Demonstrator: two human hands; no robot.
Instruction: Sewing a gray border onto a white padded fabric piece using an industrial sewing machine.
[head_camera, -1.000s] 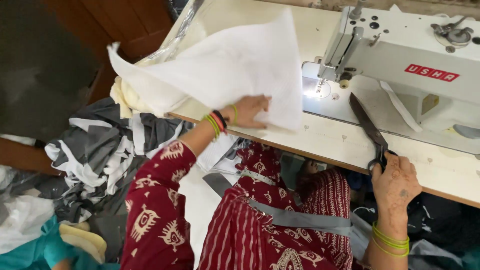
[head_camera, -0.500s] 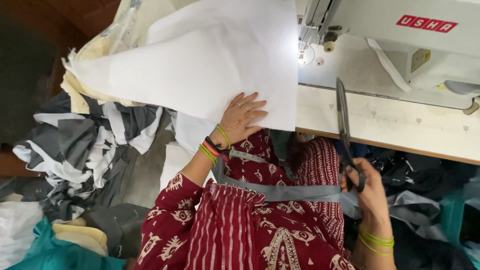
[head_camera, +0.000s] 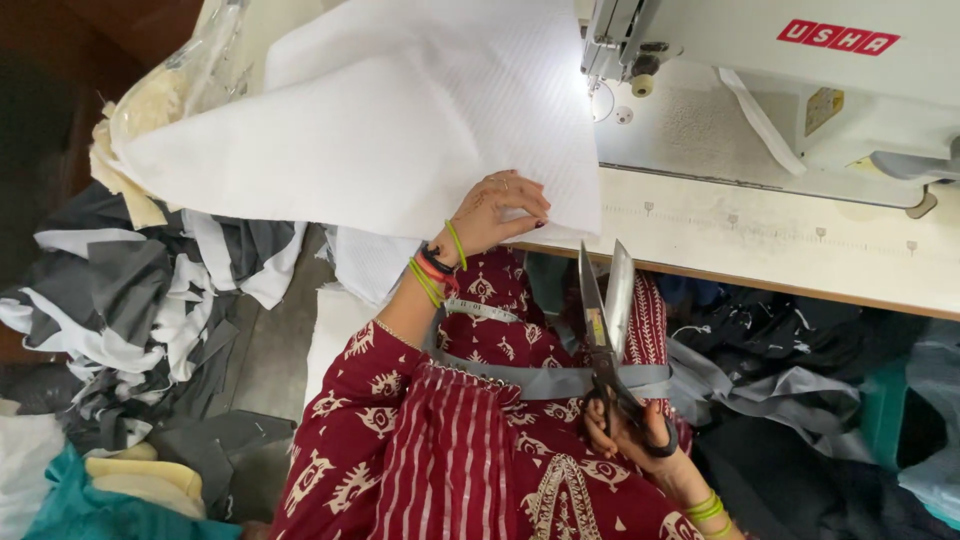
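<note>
A large sheet of white fabric (head_camera: 400, 130) lies over the left part of the sewing table (head_camera: 780, 250) and hangs off its front edge. My left hand (head_camera: 495, 210) grips the fabric's lower right edge at the table front. My right hand (head_camera: 635, 435) holds a pair of large black-handled scissors (head_camera: 605, 320) over my lap, fingers through the handles. The blades are parted and point up toward the fabric's corner, a little apart from it.
A white sewing machine (head_camera: 800, 80) stands on the table at upper right. A grey measuring tape (head_camera: 540, 380) lies across my red patterned lap. Grey and white cloth scraps (head_camera: 140, 310) pile up at left; dark fabric (head_camera: 790, 380) lies under the table at right.
My right hand has brought the scissors left and down off the table to my lap, and the blades have parted. My left hand has taken hold of the fabric's edge.
</note>
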